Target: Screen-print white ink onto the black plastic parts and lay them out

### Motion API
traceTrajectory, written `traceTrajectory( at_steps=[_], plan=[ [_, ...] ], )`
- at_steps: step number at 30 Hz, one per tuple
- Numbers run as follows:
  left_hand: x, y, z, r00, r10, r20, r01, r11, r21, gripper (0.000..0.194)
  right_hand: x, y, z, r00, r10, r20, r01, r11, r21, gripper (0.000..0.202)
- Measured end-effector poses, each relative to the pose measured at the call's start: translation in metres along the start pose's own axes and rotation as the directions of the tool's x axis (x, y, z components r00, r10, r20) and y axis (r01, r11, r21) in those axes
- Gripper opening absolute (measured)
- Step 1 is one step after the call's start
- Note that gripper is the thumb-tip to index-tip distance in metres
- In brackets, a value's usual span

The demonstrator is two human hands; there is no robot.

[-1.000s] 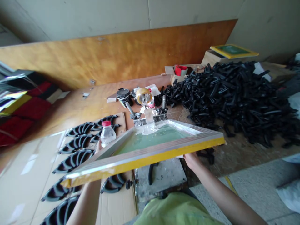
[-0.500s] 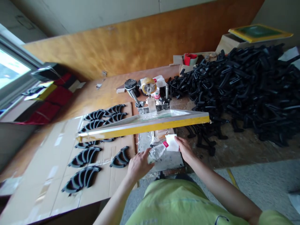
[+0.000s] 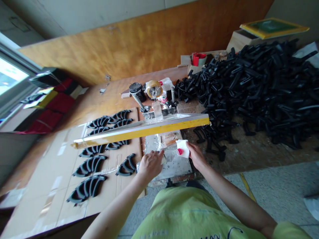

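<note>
My left hand (image 3: 151,166) is closed around a clear plastic bottle (image 3: 171,155) with a red cap (image 3: 179,151). The bottle lies nearly level, its cap end towards the right; my fingers hide much of its body. A folded white cloth or paper (image 3: 183,147) is pinched in my right hand (image 3: 196,156), and the red cap is right against its left side. Both hands are above a grey base plate (image 3: 174,166), in front of a raised yellow-edged screen frame (image 3: 144,133). The frame is held by a clamp (image 3: 159,113) behind it.
Curved black parts (image 3: 87,189) lie in rows on a cardboard sheet (image 3: 59,172) at the left. A large heap of black parts (image 3: 259,86) covers the right of the table. Behind the clamp are a dark container (image 3: 136,89) and a tape roll (image 3: 154,89). Another yellow frame (image 3: 274,28) rests at the back right.
The bottle has turned to a more level position, and its red cap has come lower against the white cloth or paper. The view has shifted slightly.
</note>
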State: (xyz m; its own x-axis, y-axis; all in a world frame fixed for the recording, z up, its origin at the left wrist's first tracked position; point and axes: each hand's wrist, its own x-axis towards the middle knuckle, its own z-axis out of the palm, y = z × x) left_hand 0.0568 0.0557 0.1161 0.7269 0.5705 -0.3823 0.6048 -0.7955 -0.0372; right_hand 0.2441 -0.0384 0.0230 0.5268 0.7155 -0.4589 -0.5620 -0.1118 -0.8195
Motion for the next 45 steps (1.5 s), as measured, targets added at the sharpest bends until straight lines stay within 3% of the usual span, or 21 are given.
traceTrajectory(
  at_steps=[7, 11, 15, 19, 27, 31, 36, 39, 42, 45],
  plan=[
    [0.012, -0.004, -0.009, 0.997, -0.075, -0.010, 0.075, 0.997, -0.014, 0.054, -0.001, 0.006, -0.001, 0.996, 0.087, 0.032, -0.087, 0.996, 0.013, 0.047],
    [0.012, 0.004, -0.014, 0.998, -0.052, -0.031, 0.052, 0.999, -0.015, 0.054, 0.004, 0.002, -0.001, 0.995, 0.092, 0.036, -0.094, 0.993, 0.075, 0.044],
    [0.000, 0.008, -0.006, 1.000, -0.007, -0.023, 0.007, 1.000, -0.026, 0.055, 0.006, -0.005, -0.002, 0.995, 0.083, 0.055, -0.091, 0.984, 0.154, 0.037],
    [-0.006, 0.000, 0.000, 1.000, -0.013, -0.018, 0.012, 0.999, -0.033, 0.055, 0.005, -0.004, -0.002, 0.993, 0.109, 0.054, -0.117, 0.974, 0.196, 0.030],
    [0.003, -0.010, -0.008, 0.997, -0.063, -0.049, 0.059, 0.996, -0.061, 0.055, 0.010, -0.005, 0.011, 0.983, 0.157, 0.094, -0.173, 0.965, 0.195, 0.026],
    [-0.004, -0.010, 0.003, 0.998, -0.032, -0.062, 0.025, 0.993, -0.116, 0.056, 0.013, -0.013, 0.013, 0.987, 0.142, 0.081, -0.156, 0.967, 0.203, 0.024],
    [-0.009, -0.024, 0.022, 0.988, -0.137, -0.071, 0.107, 0.941, -0.322, 0.062, 0.006, -0.023, 0.017, 0.971, 0.216, 0.105, -0.237, 0.929, 0.284, 0.022],
    [-0.014, -0.038, 0.031, 0.979, -0.202, 0.000, 0.158, 0.769, -0.620, 0.066, -0.001, -0.029, 0.021, 0.960, 0.245, 0.139, -0.276, 0.913, 0.299, 0.024],
    [-0.023, -0.054, 0.040, 0.978, -0.204, 0.049, 0.118, 0.344, -0.932, 0.065, -0.005, -0.031, 0.023, 0.961, 0.238, 0.142, -0.270, 0.916, 0.295, 0.026],
    [-0.034, -0.071, 0.053, 0.964, -0.255, 0.078, 0.057, -0.087, -0.995, 0.065, -0.007, -0.028, 0.022, 0.965, 0.231, 0.125, -0.258, 0.925, 0.280, 0.029]
  ],
)
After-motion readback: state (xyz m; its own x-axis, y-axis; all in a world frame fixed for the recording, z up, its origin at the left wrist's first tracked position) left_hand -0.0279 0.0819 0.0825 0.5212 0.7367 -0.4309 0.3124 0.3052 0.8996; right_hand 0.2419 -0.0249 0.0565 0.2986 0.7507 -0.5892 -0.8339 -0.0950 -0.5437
